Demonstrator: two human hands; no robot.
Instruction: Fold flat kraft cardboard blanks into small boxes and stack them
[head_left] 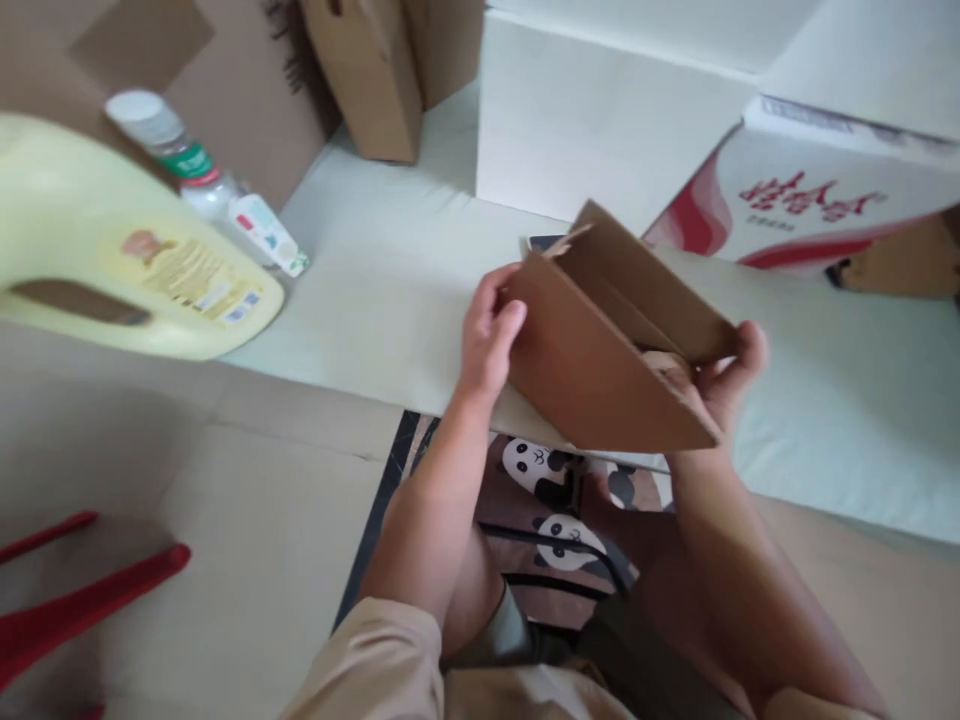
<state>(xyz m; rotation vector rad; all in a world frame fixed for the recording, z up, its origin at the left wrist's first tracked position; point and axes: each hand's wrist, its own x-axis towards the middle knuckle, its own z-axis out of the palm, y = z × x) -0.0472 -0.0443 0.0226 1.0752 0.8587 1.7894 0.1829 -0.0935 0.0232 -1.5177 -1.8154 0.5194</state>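
In my head view, I have an open brown cardboard box with a slanted front panel [592, 370] in both hands, tilted over the near part of a table spread with pale green cloth [375, 310]; whether it touches the cloth, I cannot tell. My left hand [491, 335] is closed on its left end, thumb against the panel, probably to steady that side. My right hand [716, 390] grips the other end, some digits inside the opening and others around the far wall's edge, which seems to give a hold from both faces. The tilt perhaps lets me see in. A pale yellow plastic jug [67, 210] and a white-capped clear bottle [191, 165] sit well apart to the left, leaving my hands room
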